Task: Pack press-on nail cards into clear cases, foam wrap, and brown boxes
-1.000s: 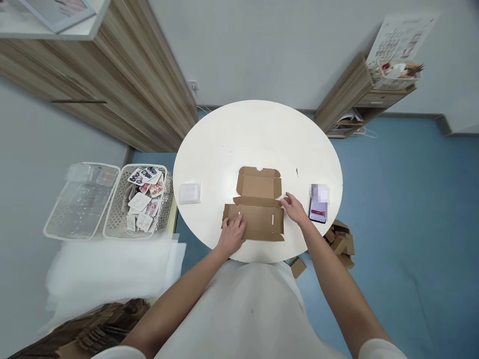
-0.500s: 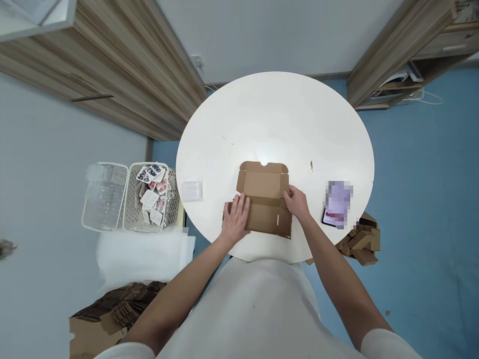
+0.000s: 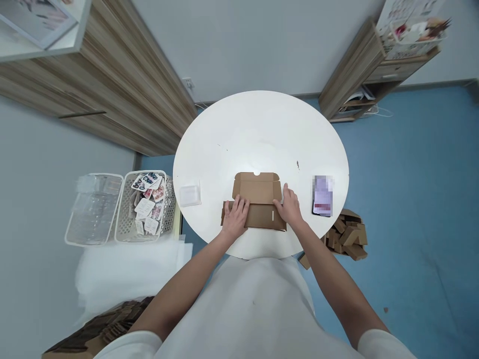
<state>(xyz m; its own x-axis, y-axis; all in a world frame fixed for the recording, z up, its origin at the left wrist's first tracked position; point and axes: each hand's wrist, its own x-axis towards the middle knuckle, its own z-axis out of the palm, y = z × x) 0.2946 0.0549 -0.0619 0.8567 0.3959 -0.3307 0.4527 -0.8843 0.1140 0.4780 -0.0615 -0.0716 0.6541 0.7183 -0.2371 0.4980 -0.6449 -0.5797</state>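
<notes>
A brown cardboard box [image 3: 258,192] lies unfolded on the white round table [image 3: 262,129] close to my body, its notched lid flap pointing away from me. My left hand [image 3: 235,218] rests on the near panel's left part, fingers stretched out over the cardboard. At the right side of the box is my right hand [image 3: 290,205], its thumb on the cardboard near the fold and its fingers spread past the right edge. A short pale slot shows in the near panel, left of the right hand.
On the table are a clear plastic case [image 3: 190,195] at left and a phone [image 3: 322,197] with a blurred screen at right. White baskets [image 3: 170,207] with printed cards stand at left. Folded cardboard [image 3: 350,237] lies in a carton beyond the right table edge. A wooden cabinet [image 3: 123,75] rises behind.
My right hand has opened, its fingers spreading outward from their hold on the box's right edge. My left hand stays on the cardboard. The whole view has shifted.
</notes>
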